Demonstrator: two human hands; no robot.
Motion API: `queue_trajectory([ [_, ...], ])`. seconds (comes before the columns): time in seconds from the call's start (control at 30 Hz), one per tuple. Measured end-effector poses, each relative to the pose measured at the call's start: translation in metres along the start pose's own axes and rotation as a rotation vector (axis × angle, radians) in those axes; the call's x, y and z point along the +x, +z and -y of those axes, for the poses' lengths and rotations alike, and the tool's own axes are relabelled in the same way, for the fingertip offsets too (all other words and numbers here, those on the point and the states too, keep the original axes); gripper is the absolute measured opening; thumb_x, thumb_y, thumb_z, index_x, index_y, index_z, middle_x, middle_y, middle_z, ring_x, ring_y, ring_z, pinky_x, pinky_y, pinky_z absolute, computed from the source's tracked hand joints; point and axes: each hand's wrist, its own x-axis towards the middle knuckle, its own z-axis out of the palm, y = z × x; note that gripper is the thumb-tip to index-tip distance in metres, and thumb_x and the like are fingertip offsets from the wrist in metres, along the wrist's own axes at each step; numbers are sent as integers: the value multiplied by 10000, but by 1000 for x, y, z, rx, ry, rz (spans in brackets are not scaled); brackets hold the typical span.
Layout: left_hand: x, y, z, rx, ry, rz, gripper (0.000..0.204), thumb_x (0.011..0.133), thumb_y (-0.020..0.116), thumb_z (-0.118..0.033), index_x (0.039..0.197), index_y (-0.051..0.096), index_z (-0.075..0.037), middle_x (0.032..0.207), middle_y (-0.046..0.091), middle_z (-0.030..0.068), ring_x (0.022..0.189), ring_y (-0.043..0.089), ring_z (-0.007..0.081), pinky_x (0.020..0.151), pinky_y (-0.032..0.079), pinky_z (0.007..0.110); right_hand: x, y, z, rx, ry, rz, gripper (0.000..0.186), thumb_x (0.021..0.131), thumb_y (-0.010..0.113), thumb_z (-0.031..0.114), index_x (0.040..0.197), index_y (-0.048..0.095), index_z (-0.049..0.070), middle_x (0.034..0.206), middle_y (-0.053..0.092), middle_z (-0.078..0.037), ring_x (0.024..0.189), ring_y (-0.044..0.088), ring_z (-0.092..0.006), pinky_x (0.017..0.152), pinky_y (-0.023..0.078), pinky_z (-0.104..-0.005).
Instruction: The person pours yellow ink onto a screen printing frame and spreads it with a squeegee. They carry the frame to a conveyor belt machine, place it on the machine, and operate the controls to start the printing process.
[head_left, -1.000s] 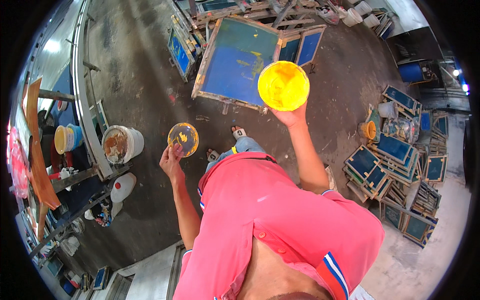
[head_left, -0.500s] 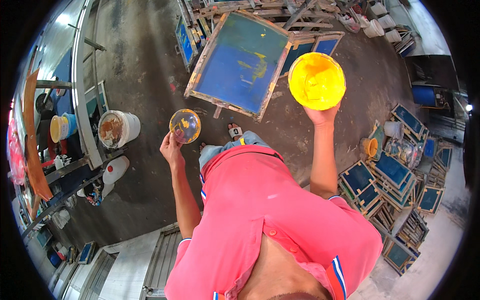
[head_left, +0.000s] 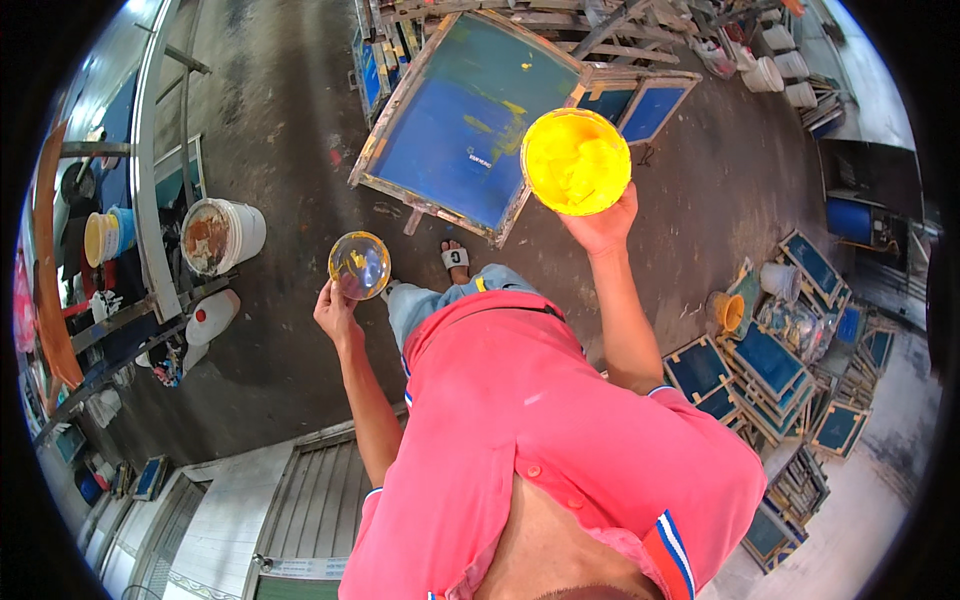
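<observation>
Beside the blue screen frame, white bucket.

From my feed the scene is bright and evenly lit, daylight strongest along the upper left and upper right edges, where pale surfaces wash out. The concrete floor shows a soft sheen near its top edge and only faint shadows. The yellow tub is vivid, nearly blown out. Focus holds at centre; straight frames bend and smear toward the black circular rim.
</observation>
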Motion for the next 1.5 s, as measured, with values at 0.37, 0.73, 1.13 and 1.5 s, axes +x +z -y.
queue_trajectory([
  [0.37,-4,-11,14,-34,-5,-77,251,950,568,-141,1104,621,50,974,683,97,848,673,164,728,573,297,23,50,4,-60,46,90,679,847,550,536,1401,425,163,1455,404,-108,1322,394,-346,1087,300,-567],
  [0.73,-7,-89,20,5,-11,-322,254,976,495,-102,1148,590,59,1022,682,137,884,684,199,717,577,302,9,226,104,-977,-631,-85,655,879,570,502,1379,440,99,1363,501,-120,1245,495,-313,1013,435,-515],
  [1.13,-38,-100,59,11,-135,-471,237,972,490,-94,1105,622,51,968,686,113,828,670,159,700,550,271,160,-128,-66,-1019,223,-324,526,881,591,396,1242,553,17,1136,639,-94,983,630,-243,839,496,-358],
  [1.5,-24,-96,71,-140,-133,-410,294,982,498,-132,1187,563,68,1074,665,152,916,685,218,756,561,302,126,25,-35,-986,450,-338,460,979,425,379,1289,508,48,1290,566,-105,1195,539,-266,1018,434,-434],
])
